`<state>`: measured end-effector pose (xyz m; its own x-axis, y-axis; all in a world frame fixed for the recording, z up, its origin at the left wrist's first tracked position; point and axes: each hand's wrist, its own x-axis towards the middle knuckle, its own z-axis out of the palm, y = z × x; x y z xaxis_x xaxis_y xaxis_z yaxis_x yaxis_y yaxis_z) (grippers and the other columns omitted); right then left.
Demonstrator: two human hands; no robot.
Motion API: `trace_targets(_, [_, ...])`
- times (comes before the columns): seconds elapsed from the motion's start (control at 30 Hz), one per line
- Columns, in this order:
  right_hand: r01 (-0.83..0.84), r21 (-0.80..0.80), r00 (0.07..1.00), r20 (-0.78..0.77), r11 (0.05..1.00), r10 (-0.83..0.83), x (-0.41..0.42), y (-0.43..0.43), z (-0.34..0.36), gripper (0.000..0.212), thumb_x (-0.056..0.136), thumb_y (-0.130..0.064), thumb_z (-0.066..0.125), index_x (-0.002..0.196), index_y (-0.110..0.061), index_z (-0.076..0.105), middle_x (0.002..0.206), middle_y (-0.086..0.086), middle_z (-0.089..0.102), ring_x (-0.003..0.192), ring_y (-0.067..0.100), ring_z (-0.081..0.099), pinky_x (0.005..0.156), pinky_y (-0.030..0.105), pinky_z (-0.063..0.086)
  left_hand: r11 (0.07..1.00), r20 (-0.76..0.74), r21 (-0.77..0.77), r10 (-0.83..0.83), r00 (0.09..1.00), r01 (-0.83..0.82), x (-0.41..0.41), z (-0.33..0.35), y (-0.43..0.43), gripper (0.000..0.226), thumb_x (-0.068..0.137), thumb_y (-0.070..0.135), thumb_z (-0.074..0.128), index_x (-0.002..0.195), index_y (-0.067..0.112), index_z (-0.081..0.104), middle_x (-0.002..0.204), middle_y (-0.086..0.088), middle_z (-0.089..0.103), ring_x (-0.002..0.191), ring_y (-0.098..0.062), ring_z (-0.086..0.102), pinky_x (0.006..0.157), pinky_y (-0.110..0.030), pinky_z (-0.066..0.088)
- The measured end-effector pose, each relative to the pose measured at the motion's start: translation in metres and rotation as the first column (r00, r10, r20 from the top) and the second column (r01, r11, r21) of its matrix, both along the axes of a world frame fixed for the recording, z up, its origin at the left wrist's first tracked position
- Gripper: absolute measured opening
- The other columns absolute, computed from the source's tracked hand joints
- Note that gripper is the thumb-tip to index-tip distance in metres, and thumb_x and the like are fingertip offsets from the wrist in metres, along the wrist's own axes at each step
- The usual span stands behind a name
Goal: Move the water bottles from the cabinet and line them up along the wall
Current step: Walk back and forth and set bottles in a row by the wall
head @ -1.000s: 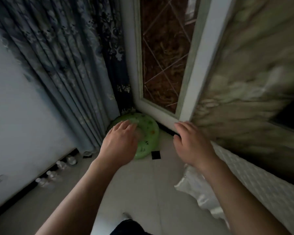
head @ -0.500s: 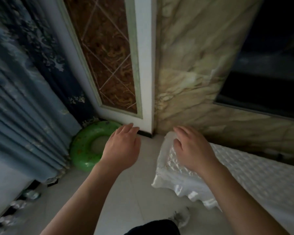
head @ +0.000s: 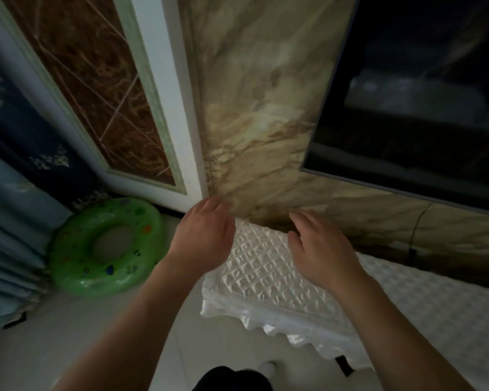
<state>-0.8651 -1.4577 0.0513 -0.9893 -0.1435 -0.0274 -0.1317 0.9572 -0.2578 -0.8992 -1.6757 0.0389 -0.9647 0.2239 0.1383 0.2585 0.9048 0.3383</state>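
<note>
Head view shows your left hand [head: 203,238] and right hand [head: 319,255] apart, fingers loose and holding nothing, out by the left end of the white cloth [head: 280,280], likely free to grab with, but no water bottles show here.

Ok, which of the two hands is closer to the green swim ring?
The left hand, open, shows just beside the swim ring lying on the floor. The right hand is out over the white quilted cover, on the far side.
</note>
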Motion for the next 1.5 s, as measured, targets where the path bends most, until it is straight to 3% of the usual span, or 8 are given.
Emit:
trace_targets(0.2, [0.03, 0.003, 0.999, 0.02, 1.0, -0.03, -0.02, 0.066, 0.01, 0.048, 0.102, -0.032, 0.033, 0.147, -0.014, 0.035, 0.151, 0.004, 0.038, 0.139, 0.018, 0.033, 0.112, 0.03, 0.026, 0.999, 0.036, 0.003, -0.052, 0.998, 0.052, -0.027, 0.0, 0.065, 0.024, 0.096, 0.031, 0.037, 0.108, 0.02, 0.054, 0.112, -0.004, 0.058, 0.104, -0.027, 0.056, 0.087, -0.042, 0.049])
trace_targets(0.37, [0.076, -0.012, 0.997, 0.028, 0.997, -0.076, -0.022, 0.114, 0.019, 0.049, 0.102, -0.034, 0.033, 0.148, -0.016, 0.033, 0.154, 0.002, 0.034, 0.142, 0.018, 0.027, 0.114, 0.03, 0.022, 0.995, 0.051, -0.043, -0.091, 0.995, 0.093, -0.033, 0.006, 0.11, 0.044, 0.095, 0.035, 0.031, 0.129, 0.018, 0.054, 0.133, -0.007, 0.056, 0.123, -0.027, 0.052, 0.101, -0.044, 0.045])
trace_targets(0.53, [0.112, -0.021, 0.993, 0.033, 0.993, -0.112, -0.009, 0.172, 0.018, 0.051, 0.102, -0.037, 0.031, 0.149, -0.018, 0.031, 0.156, 0.0, 0.031, 0.145, 0.017, 0.022, 0.117, 0.032, 0.019, 0.993, 0.056, -0.07, -0.096, 0.994, 0.1, -0.023, 0.015, 0.166, 0.045, 0.097, 0.034, 0.035, 0.138, 0.021, 0.05, 0.147, -0.006, 0.047, 0.135, -0.026, 0.043, 0.107, -0.043, 0.041])
trace_targets(0.73, [0.103, -0.031, 0.995, 0.02, 0.994, -0.103, 0.034, 0.249, 0.019, 0.051, 0.102, -0.036, 0.031, 0.15, -0.018, 0.031, 0.157, 0.0, 0.029, 0.145, 0.016, 0.022, 0.117, 0.032, 0.017, 0.994, 0.073, -0.067, -0.08, 0.994, 0.085, 0.02, 0.017, 0.244, 0.048, 0.096, 0.04, 0.03, 0.138, 0.023, 0.047, 0.149, -0.003, 0.044, 0.136, -0.024, 0.041, 0.105, -0.046, 0.042])
trace_targets(0.93, [0.062, -0.032, 0.998, 0.018, 0.998, -0.062, 0.096, 0.339, 0.018, 0.051, 0.102, -0.036, 0.031, 0.149, -0.017, 0.031, 0.155, 0.001, 0.032, 0.144, 0.016, 0.025, 0.118, 0.034, 0.022, 0.997, 0.051, -0.069, -0.032, 0.998, 0.036, 0.086, 0.015, 0.334, 0.045, 0.099, 0.035, 0.037, 0.141, 0.02, 0.047, 0.146, -0.002, 0.047, 0.135, -0.023, 0.041, 0.11, -0.039, 0.034])
trace_targets(1.07, [0.049, -0.024, 0.999, 0.021, 0.999, -0.049, 0.138, 0.397, 0.015, 0.051, 0.102, -0.035, 0.03, 0.149, -0.017, 0.031, 0.156, 0.0, 0.031, 0.143, 0.016, 0.025, 0.117, 0.033, 0.022, 0.999, 0.05, -0.037, -0.026, 0.998, 0.028, 0.128, 0.014, 0.392, 0.045, 0.099, 0.033, 0.039, 0.14, 0.019, 0.048, 0.145, -0.003, 0.048, 0.134, -0.024, 0.042, 0.109, -0.041, 0.037])
trace_targets(1.5, [0.15, 0.012, 0.988, -0.041, 0.989, -0.15, 0.22, 0.552, 0.009, 0.049, 0.1, -0.034, 0.033, 0.145, -0.015, 0.039, 0.148, 0.002, 0.043, 0.136, 0.019, 0.038, 0.114, 0.036, 0.031, 0.99, 0.018, -0.039, -0.138, 0.99, 0.138, 0.189, 0.013, 0.55, 0.041, 0.097, 0.031, 0.043, 0.135, 0.017, 0.052, 0.137, -0.003, 0.055, 0.126, -0.025, 0.049, 0.105, -0.041, 0.04])
